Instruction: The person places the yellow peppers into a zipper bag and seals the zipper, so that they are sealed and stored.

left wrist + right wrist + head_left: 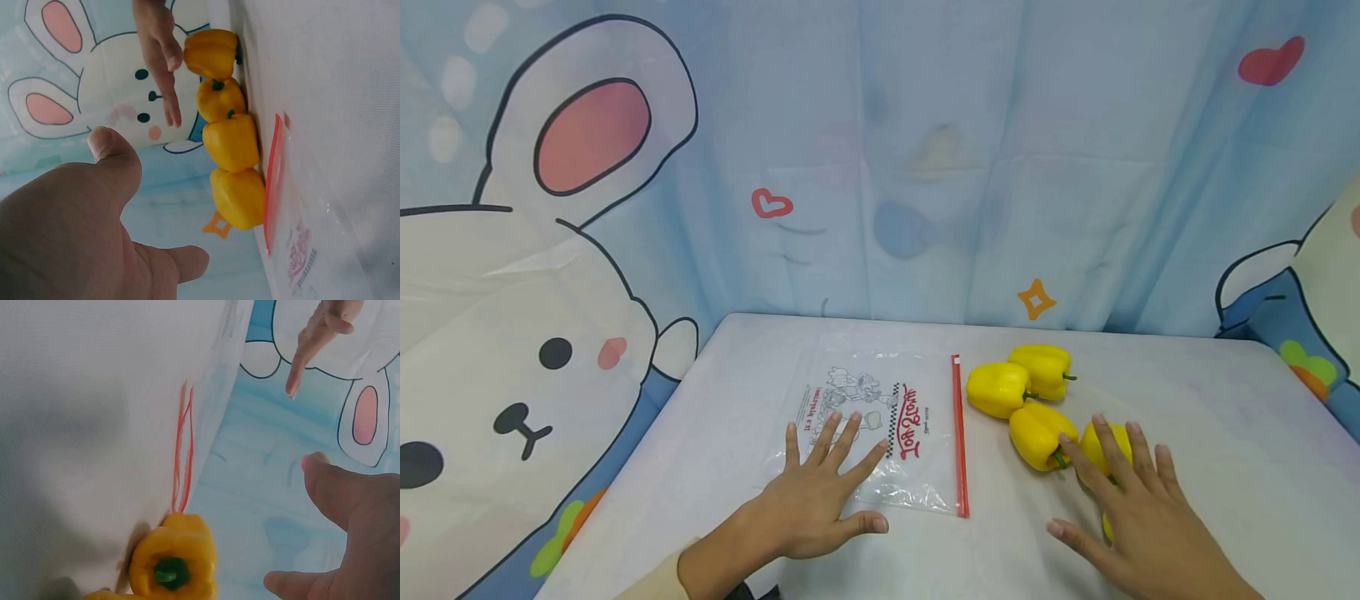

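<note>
My left hand (820, 496) is held with fingers spread above the lower part of a clear plastic zip bag (865, 492). The bag lies flat, printed with red lettering and a line drawing, its red zip edge (961, 450) on the right. In the right wrist view that red edge (177, 469) gapes slightly. Several yellow bell peppers (998, 389) with green stems lie right of the bag. My right hand (1150, 517), fingers spread, is raised over the nearest peppers and partly hides them. The left wrist view shows the right hand (156, 50) apart from the peppers (231, 142).
A white cloth (1240, 417) covers the table. Behind it hangs a light blue curtain (940, 233) with a cartoon rabbit (512, 333) at left and another figure at the right edge. A dark object (741, 592) shows beside the left wrist.
</note>
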Available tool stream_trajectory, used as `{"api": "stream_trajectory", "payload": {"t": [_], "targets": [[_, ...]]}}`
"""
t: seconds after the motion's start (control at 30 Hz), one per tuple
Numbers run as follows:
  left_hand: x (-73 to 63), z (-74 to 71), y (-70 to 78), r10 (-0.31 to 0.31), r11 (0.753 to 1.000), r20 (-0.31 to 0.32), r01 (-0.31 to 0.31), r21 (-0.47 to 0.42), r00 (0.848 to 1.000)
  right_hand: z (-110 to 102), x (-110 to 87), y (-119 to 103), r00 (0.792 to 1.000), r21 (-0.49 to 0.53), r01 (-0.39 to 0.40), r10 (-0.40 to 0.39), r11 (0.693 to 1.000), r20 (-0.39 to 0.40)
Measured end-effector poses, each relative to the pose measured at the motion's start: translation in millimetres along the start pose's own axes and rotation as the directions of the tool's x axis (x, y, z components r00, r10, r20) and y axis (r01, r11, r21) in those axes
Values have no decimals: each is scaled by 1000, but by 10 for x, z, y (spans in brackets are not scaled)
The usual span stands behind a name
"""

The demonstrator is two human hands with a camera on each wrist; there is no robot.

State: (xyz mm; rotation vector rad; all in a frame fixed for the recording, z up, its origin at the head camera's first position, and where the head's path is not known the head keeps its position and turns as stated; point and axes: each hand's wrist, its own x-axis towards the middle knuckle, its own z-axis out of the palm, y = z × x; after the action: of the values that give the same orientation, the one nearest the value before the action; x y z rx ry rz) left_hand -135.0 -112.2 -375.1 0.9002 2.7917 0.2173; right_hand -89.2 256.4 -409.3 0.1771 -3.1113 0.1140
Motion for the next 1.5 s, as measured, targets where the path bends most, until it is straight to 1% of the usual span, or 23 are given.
{"api": "stream_trajectory", "payload": {"t": [0.2,0.27,0.33,0.43,0.5,0.57,0.6,0.63,0.7,0.8,0.87,0.93,0.97,1.0,1.07,1.13,1.2,1.23,1.3,1.33,1.43,1.5], "targets": [[6,-5,8,8,1000,2,-8,-4,1000,10,-37,-5,1000,-5,-5,5,1000,-6],[17,-10,3,15,1000,2,-15,7,1000,-1,-56,-28,1000,14,6,-6,1000,-22],[45,-23,5,23,1000,-11,-23,16,1000,-36,-77,-67,999,65,20,-18,998,-35],[135,-48,18,45,999,-77,-43,24,996,-131,-108,-165,998,161,34,-25,986,-57],[227,-68,43,64,998,-143,-64,2,988,-197,-131,-249,997,223,32,-16,974,-73],[346,-96,69,70,995,-195,-81,-50,978,-246,-141,-342,997,264,27,-5,964,-81],[407,-114,83,68,991,-210,-90,-94,975,-262,-139,-391,997,288,24,-1,957,-82],[471,-130,98,63,986,-219,-95,-140,974,-271,-133,-437,997,316,25,0,949,-80],[614,-145,119,47,966,-216,-99,-238,975,-269,-112,-526,999,368,11,8,930,-51],[838,-128,147,33,922,-173,-97,-376,984,-221,-79,-615,1000,427,-26,18,904,23],[994,-90,158,36,890,-135,-93,-447,990,-170,-60,-647,996,442,-62,29,895,82],[1130,-64,166,38,861,-96,-82,-502,995,-111,-34,-655,992,458,-73,16,886,126],[1194,-58,169,34,851,-78,-70,-520,996,-84,-18,-655,990,469,-73,6,880,143],[1257,-52,172,31,848,-67,-62,-526,997,-62,-1,-656,988,486,-71,-5,871,154],[1368,-36,165,16,851,-46,-38,-524,999,-13,48,-656,987,535,-20,-69,845,146],[1472,-8,168,8,872,-25,-19,-489,1000,31,91,-654,983,580,34,-132,814,126],[1571,38,181,10,888,1,-9,-460,1000,72,124,-654,976,621,82,-188,780,107],[1617,65,187,15,892,16,-6,-452,1000,97,141,-656,973,634,91,-205,768,108],[1699,127,200,21,901,42,-1,-434,999,145,169,-666,967,655,81,-218,751,131],[1734,161,206,18,904,56,8,-428,998,168,182,-675,965,663,62,-215,746,151],[1810,246,213,-7,917,73,36,-397,997,226,227,-717,956,673,15,-207,740,206],[1837,287,209,-34,926,77,60,-373,996,249,253,-748,953,677,9,-212,736,217]]}}
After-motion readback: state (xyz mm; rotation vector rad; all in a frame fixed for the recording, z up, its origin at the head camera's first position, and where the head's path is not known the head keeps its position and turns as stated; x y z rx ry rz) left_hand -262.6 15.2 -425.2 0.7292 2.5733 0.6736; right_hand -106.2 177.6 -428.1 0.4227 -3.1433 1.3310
